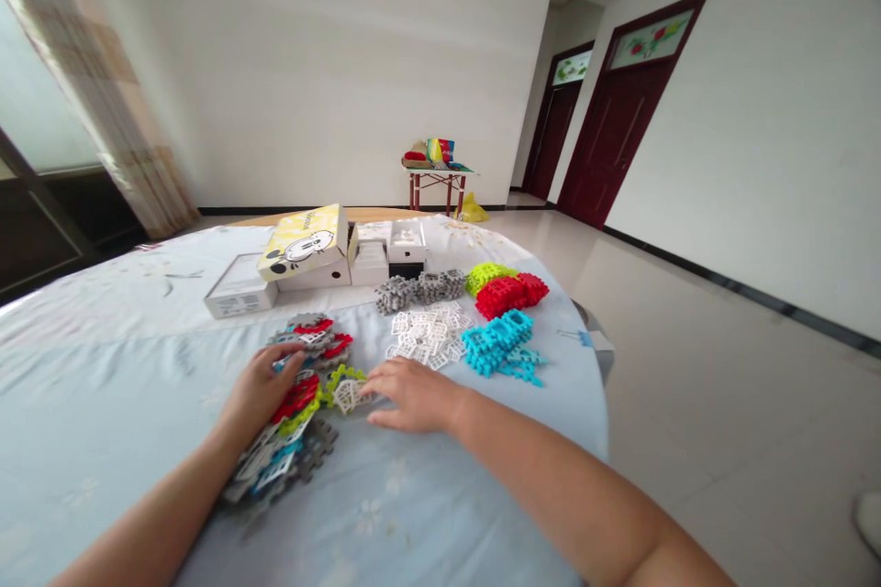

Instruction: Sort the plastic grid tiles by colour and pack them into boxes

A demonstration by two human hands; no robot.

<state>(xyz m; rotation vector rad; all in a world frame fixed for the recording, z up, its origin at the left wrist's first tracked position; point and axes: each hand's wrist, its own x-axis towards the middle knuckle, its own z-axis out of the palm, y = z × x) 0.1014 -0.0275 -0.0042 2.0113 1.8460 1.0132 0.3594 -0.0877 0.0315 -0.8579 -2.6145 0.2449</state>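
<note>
A mixed heap of flat plastic interlocking pieces point(297, 399) in red, white, grey, blue and lime green lies on the table. Over its left side rests my left hand point(265, 381), its fingers spread apart and touching the pieces; some fingertips are hidden among them. My right hand point(413, 396) is open, fingers stretched out and thumb apart, at the heap's right edge. Just at its fingertips lie a white piece point(348, 394) and a lime-green piece point(342, 374). Whether the fingertips touch the white piece is hard to tell.
Sorted piles stand beyond my right hand: white point(430, 335), grey point(419, 289), lime green point(488, 275), red point(510, 293) and blue point(499, 344). Behind are a yellow-lidded cartoon box point(306, 248), a white box point(240, 286) and smaller boxes point(407, 243). The round table's edge point(604, 413) curves at right.
</note>
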